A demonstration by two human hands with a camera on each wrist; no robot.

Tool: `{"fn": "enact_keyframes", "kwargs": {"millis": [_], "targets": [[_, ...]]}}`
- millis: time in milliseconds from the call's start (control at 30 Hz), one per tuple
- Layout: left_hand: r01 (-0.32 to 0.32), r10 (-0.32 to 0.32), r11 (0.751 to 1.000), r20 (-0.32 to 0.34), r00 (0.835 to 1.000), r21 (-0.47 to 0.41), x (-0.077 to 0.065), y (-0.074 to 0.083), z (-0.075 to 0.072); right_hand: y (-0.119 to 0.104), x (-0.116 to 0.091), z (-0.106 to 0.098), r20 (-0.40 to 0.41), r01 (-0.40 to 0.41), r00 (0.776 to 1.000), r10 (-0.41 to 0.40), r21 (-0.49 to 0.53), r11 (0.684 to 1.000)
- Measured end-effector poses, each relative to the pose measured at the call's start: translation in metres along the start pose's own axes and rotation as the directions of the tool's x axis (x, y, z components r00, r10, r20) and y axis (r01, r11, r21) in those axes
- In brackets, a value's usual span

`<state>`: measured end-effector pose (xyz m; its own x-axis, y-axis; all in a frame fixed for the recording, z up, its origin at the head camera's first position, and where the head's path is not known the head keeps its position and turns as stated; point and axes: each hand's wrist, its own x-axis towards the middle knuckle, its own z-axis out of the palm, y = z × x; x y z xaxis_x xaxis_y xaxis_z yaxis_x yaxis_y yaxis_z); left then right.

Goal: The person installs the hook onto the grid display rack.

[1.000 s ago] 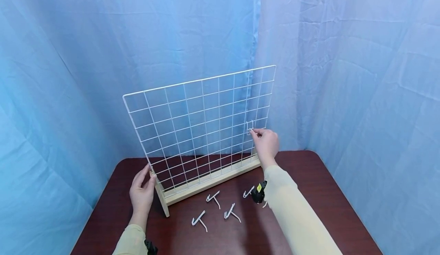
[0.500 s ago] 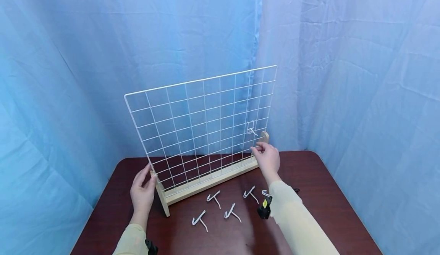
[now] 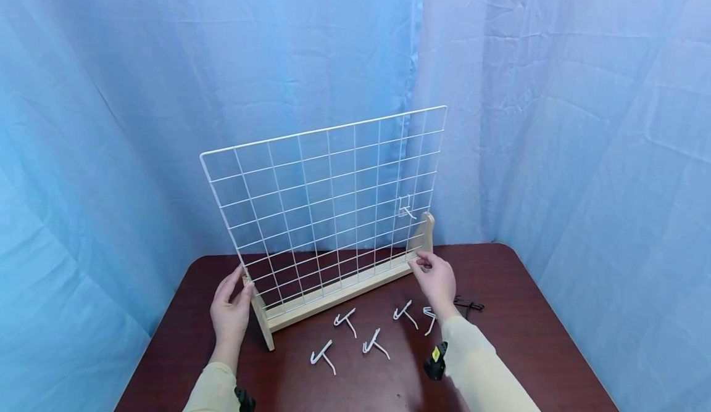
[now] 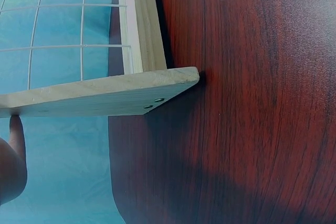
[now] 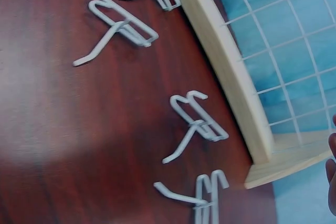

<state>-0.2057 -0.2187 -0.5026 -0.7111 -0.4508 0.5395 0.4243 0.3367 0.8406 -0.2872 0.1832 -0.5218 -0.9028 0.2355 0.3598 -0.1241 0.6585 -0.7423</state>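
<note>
A white wire grid rack (image 3: 331, 184) stands upright in a pale wooden base (image 3: 344, 293). At its left end my left hand (image 3: 230, 313) pinches the wooden side leg (image 3: 258, 313) between thumb and fingers; in the left wrist view a finger (image 4: 18, 139) touches that wood. One white wire hook (image 3: 407, 207) hangs on the grid near its right side. Below it my right hand (image 3: 435, 279), fingers loosely bent and holding nothing, hovers before the right end of the base. Several similar hooks, such as one nearest the front (image 3: 323, 357), lie on the table.
The dark red-brown table (image 3: 533, 362) has rounded far corners. A small black item (image 3: 469, 305) lies right of the right hand. Blue curtains (image 3: 311, 48) hang behind and at both sides. In the right wrist view, loose hooks (image 5: 195, 124) lie close to the base.
My right hand has let go of the hook on the grid and moved down toward the table, uncovering the right wooden leg. The left hand stays on the left leg.
</note>
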Motion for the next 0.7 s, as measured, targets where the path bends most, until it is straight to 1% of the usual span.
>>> {"fn": "enact_keyframes", "kwargs": {"millis": [133, 200, 267, 333, 467, 700], "targets": [[0.009, -0.009, 1.000, 0.008, 1.000, 0.008, -0.001, 0.017, -0.001, 0.013, -0.013, 0.003, 0.000, 0.000, 1.000, 0.000, 0.000, 1.000], [0.011, -0.012, 1.000, 0.011, 1.000, 0.004, -0.002, 0.019, -0.002, 0.019, -0.020, 0.004, 0.001, -0.010, 1.000, 0.010, -0.002, 1.000], [0.011, -0.011, 1.000, 0.014, 1.000, -0.001, -0.002, 0.019, -0.002, 0.024, -0.027, 0.004, 0.006, -0.019, 1.000, 0.019, -0.008, 1.000], [0.015, -0.015, 1.000, 0.014, 1.000, -0.006, -0.002, 0.018, -0.002, 0.029, -0.031, 0.004, 0.007, -0.010, 1.000, 0.011, -0.011, 1.000], [0.021, -0.021, 1.000, 0.013, 1.000, -0.007, -0.003, 0.018, -0.002, 0.037, -0.040, 0.005, 0.002, 0.023, 1.000, -0.023, -0.012, 1.000], [0.017, -0.017, 1.000, 0.017, 1.000, -0.001, -0.002, 0.018, -0.001, 0.042, -0.054, 0.007, -0.007, 0.076, 0.997, -0.076, -0.023, 0.997]]}}
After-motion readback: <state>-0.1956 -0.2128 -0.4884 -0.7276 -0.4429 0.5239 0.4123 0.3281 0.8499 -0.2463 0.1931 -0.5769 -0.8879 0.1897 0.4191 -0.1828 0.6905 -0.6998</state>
